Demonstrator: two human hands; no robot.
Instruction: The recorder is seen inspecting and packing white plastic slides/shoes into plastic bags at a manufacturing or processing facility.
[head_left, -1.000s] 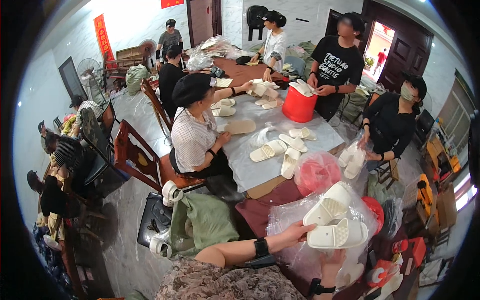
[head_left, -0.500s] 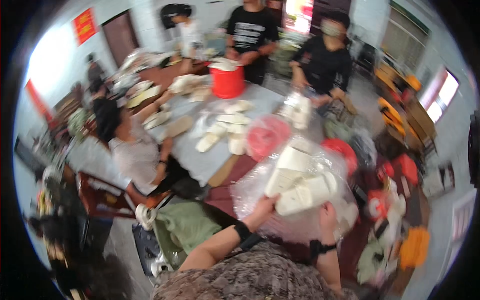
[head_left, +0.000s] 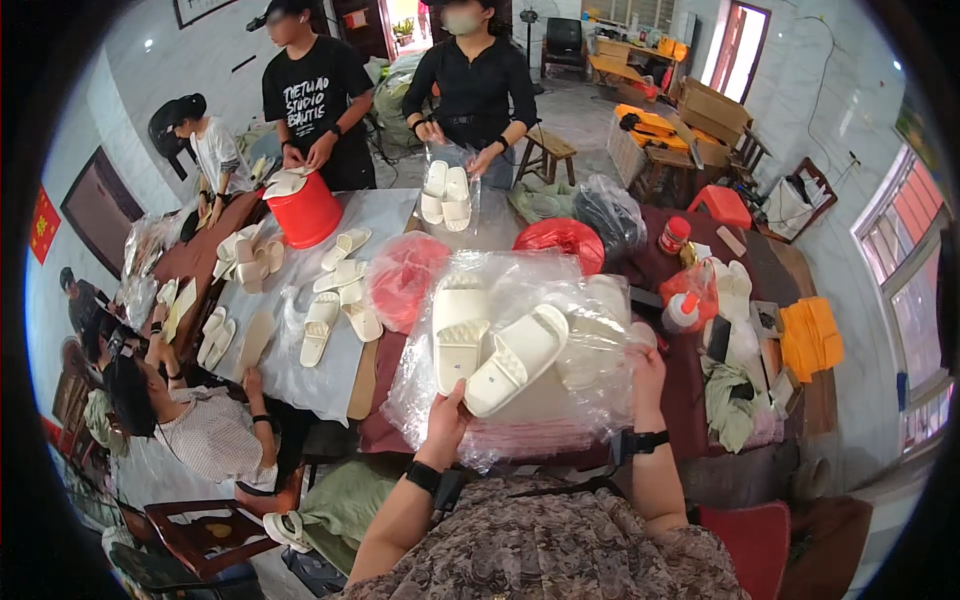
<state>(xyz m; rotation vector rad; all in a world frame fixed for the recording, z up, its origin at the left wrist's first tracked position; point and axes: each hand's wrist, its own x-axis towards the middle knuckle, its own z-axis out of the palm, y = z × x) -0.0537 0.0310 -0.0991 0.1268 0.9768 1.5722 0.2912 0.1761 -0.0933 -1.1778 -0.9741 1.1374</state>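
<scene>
The left hand (head_left: 445, 425) grips white slippers (head_left: 520, 360), apparently paired but unbagged, over clear plastic (head_left: 415, 390) on the desk (head_left: 688, 395); the right hand (head_left: 646, 372), fingers bent at the plastic's edge, shows no certain grip.

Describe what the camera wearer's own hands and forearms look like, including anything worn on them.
The left hand and right hand are ungloved. Each wrist wears a black band with a dark, boxy piece attached. No sleeves cover the forearms.

1 red bucket (head_left: 305, 215), a wooden stool (head_left: 546, 144), a cardboard box (head_left: 712, 108)
</scene>
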